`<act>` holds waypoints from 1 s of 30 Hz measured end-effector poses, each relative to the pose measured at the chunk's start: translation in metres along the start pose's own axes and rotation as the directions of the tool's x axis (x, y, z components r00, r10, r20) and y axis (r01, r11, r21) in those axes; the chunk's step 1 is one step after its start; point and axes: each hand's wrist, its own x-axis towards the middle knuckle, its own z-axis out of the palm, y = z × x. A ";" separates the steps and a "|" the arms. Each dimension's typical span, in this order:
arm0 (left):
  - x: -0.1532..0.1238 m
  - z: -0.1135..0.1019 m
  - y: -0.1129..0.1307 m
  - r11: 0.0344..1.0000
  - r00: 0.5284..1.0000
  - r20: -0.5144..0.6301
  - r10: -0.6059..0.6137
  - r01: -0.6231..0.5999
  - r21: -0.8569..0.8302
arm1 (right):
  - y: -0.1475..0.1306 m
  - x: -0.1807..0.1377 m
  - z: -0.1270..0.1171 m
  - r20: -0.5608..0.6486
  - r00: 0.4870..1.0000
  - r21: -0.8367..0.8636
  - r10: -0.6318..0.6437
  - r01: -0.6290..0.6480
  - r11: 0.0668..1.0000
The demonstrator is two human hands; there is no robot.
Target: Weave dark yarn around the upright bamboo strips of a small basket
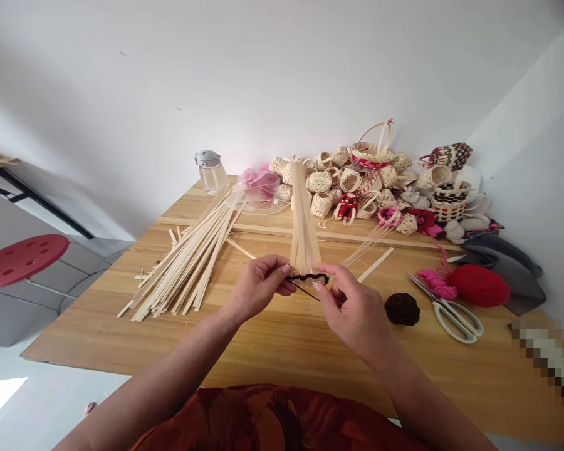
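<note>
Between my two hands a bundle of pale wooden strips (303, 228) stands up, fanned toward its lower end. Dark brown yarn (305, 276) runs in and out across the strips near that end. My left hand (263, 282) pinches the left edge of this woven part, thumb on top. On the other side, my right hand (350, 307) grips the right end between thumb and forefinger, its other fingers curled. A loose length of the yarn hangs below, between the hands. Right of my right hand lies a dark brown yarn ball (403, 309).
Loose strips (188, 263) are heaped at left, near a clear bottle (211, 172). Small woven baskets (322, 181) are piled along the wall. Scissors (451, 313) and a red yarn ball (480, 285) lie at right. A red stool (23, 260) stands left of the table (263, 351).
</note>
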 end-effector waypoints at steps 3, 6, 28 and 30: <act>0.001 0.001 -0.001 0.998 1.000 0.007 0.018 -0.017 -0.065 | 0.001 0.000 -0.006 0.028 1.000 0.000 0.009 -0.009 1.000; 0.001 0.002 -0.002 0.997 0.999 0.035 0.033 -0.030 -0.077 | 0.002 0.001 -0.010 0.037 0.999 0.005 0.031 -0.031 1.000; -0.001 0.003 -0.009 0.985 0.997 0.059 0.041 -0.050 0.163 | 0.013 0.005 0.003 0.128 0.988 0.128 0.090 -0.107 0.986; -0.001 0.002 -0.010 0.993 0.994 0.110 0.027 -0.039 0.109 | 0.014 0.006 0.004 0.136 0.986 0.154 0.099 -0.120 0.981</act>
